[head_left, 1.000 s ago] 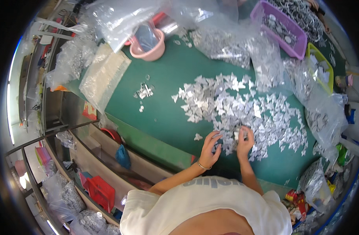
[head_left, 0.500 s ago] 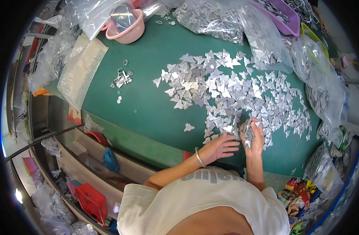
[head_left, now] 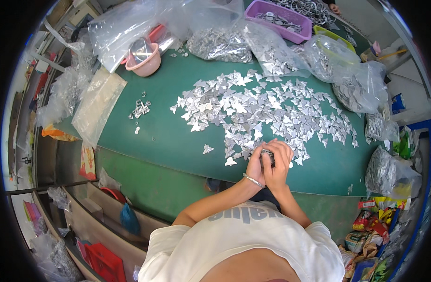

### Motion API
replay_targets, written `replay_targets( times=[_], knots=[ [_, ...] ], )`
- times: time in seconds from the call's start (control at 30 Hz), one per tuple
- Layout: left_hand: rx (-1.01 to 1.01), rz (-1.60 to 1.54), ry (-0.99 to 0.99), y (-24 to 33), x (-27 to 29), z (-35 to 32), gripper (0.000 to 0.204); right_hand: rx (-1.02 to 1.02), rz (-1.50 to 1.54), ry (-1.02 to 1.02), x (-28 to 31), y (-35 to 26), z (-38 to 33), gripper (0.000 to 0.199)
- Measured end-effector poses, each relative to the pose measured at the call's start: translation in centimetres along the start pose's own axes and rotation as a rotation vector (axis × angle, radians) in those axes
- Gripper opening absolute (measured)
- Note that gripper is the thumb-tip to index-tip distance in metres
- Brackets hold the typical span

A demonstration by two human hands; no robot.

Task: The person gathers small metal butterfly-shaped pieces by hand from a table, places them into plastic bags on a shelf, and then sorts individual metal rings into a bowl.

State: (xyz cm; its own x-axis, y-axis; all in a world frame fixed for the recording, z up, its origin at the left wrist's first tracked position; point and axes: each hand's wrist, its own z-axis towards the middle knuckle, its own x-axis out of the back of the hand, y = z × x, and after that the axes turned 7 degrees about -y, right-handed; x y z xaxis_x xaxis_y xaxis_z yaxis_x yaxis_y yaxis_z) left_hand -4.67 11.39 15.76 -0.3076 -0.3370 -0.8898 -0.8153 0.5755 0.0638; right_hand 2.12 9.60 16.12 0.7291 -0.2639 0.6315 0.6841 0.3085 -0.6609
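The left hand (head_left: 256,165) and right hand (head_left: 280,162) were pressed together at the near edge of the green table (head_left: 178,136), fingers curled around a small bunch of silver pieces (head_left: 267,155) clasped between them, both grasping it. A bracelet (head_left: 253,180) circled the left wrist. Just beyond the fingertips spread the wide scatter of silver butterfly-shaped pieces (head_left: 253,108). Farther off stood a pink bowl (head_left: 143,60), a purple tray (head_left: 279,19) and clear bags of parts (head_left: 361,84).
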Motion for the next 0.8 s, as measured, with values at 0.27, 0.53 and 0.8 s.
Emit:
replay_targets(
  times=[0.27, 0.53, 0.8],
  knots=[
    [0.028, -0.049, -0.142, 0.9, 0.8, 8.7, 0.025, -0.125, 0.558, 0.183, 1.0, 3.1, 3.8, 0.031],
    [-0.228, 0.107, -0.188, 10.5, -9.7, 21.1, 0.020, -0.132, -0.391, 0.094, 0.2, 18.6, 20.5, 0.068],
    [-0.707, 0.244, 0.281, 11.5, -11.7, 27.5, 0.036, -0.159, -0.716, -0.095, 2.8, 21.1, 28.0, 0.019]
  ],
)
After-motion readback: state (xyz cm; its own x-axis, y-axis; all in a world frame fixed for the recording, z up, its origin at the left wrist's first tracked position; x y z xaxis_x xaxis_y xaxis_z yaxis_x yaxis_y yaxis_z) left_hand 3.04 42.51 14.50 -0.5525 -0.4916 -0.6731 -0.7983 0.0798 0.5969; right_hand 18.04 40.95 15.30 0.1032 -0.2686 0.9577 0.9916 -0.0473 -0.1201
